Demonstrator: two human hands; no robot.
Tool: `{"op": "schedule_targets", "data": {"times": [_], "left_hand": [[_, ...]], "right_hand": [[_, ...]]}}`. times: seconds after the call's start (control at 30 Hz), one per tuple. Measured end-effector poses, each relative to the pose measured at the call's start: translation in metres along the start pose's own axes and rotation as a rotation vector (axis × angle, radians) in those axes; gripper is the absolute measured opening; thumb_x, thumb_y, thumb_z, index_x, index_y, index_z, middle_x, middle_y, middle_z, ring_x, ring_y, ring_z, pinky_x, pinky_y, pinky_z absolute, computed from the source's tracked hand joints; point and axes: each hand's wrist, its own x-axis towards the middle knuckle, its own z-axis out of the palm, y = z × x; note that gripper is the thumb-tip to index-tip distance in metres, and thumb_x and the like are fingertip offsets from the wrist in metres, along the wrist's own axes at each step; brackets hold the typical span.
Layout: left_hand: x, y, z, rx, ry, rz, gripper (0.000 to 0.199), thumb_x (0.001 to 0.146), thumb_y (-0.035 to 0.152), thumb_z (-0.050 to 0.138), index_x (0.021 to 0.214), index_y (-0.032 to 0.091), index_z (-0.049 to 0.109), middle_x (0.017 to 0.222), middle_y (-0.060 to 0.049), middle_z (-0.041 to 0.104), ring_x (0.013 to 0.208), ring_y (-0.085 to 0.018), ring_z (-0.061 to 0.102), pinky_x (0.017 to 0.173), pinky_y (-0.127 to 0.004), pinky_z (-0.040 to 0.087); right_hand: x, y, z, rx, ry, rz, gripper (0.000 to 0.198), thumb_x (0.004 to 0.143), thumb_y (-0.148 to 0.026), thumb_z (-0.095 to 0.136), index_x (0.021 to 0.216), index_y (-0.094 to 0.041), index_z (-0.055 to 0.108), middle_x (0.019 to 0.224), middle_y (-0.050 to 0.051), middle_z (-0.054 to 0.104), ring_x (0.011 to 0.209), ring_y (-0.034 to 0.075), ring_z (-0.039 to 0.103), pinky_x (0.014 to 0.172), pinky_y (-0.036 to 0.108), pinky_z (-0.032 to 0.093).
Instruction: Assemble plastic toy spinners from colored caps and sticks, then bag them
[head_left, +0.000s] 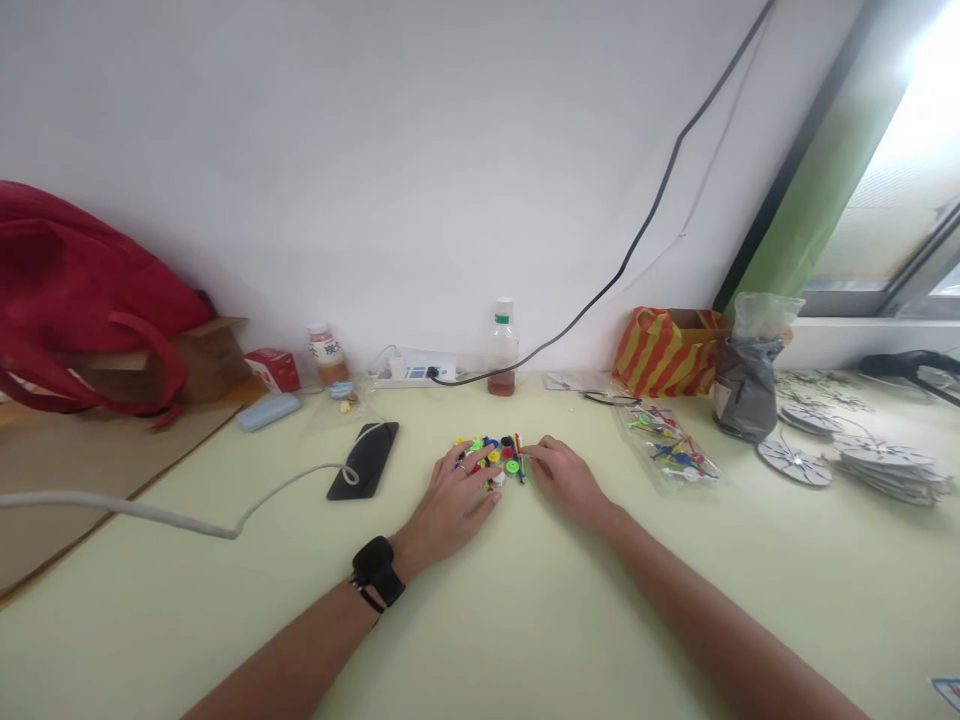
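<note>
The left grip (448, 512) is spread wide, palm down, its fingers lying over the left part of a pile of small coloured pieces (494, 456); whether anything is pinched under the fingertips I cannot tell. The right grip (568, 482) is narrow, fingers bent and drawn together at the pile's right edge, just beside a thin upright row of coloured sticks (519, 446); I cannot tell whether it holds one. The pile thus sits between the two grips, partly hidden by the left fingers.

Its pieces look like smooth, glossy plastic in yellow, green, blue, red, black and white. Some are round, such as a bright green disc (512, 467) near the right side and a white piece (498, 481) at the near edge; others are too small to make out.

Above the left grip, the wrist wears a black watch (375, 566). Beneath everything spreads a pale green, smooth, matt counter (510, 620). To the left lies a flat black phone (380, 455), a pale cable (289, 484) looping over it. To the right, clear crinkled plastic bags (679, 460) hold more coloured parts. Beyond the pile, near the wall, stands a clear bottle (502, 355) with amber liquid low inside. Farther right are flat grey slotted discs (892, 462), stacked loosely.
</note>
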Motion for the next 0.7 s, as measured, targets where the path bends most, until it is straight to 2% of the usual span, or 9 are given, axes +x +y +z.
{"op": "schedule_targets", "data": {"times": [0.17, 0.3, 0.5, 0.7], "left_hand": [[0.002, 0.002, -0.001, -0.023, 0.008, 0.01, 0.03, 0.097, 0.026, 0.059, 0.126, 0.03, 0.068, 0.145, -0.005, 0.058, 0.144, -0.032, 0.037, 0.114, -0.058, 0.039], [0.003, 0.003, -0.001, -0.034, 0.011, 0.002, 0.018, 0.096, 0.024, 0.06, 0.109, 0.028, 0.071, 0.14, -0.004, 0.062, 0.14, -0.032, 0.04, 0.112, -0.057, 0.04], [0.002, 0.005, -0.001, -0.083, -0.006, 0.011, 0.009, 0.097, 0.023, 0.061, 0.102, 0.026, 0.067, 0.138, -0.003, 0.063, 0.137, -0.028, 0.04, 0.117, -0.055, 0.035], [0.002, 0.01, -0.004, -0.228, 0.03, -0.044, 0.008, 0.098, 0.024, 0.059, 0.105, 0.026, 0.062, 0.117, -0.003, 0.069, 0.127, -0.025, 0.047, 0.109, -0.044, 0.044]], "right_hand": [[0.015, 0.005, 0.006, 0.002, 0.017, 0.018, 0.021, 0.099, -0.016, 0.048, 0.107, -0.023, 0.067, 0.102, 0.004, 0.064, 0.097, 0.018, 0.06, 0.08, 0.028, 0.042], [0.022, 0.008, 0.005, 0.022, 0.014, 0.013, 0.015, 0.094, -0.011, 0.052, 0.096, -0.021, 0.064, 0.102, 0.004, 0.064, 0.094, 0.017, 0.06, 0.079, 0.027, 0.041], [0.023, 0.006, 0.003, 0.03, -0.011, -0.042, 0.012, 0.095, -0.013, 0.055, 0.098, -0.021, 0.064, 0.104, 0.004, 0.063, 0.098, 0.018, 0.06, 0.084, 0.028, 0.042], [0.026, 0.0, -0.007, -0.061, -0.04, -0.052, 0.013, 0.097, -0.015, 0.054, 0.095, -0.021, 0.066, 0.102, 0.006, 0.063, 0.098, 0.02, 0.06, 0.082, 0.03, 0.042]]}}
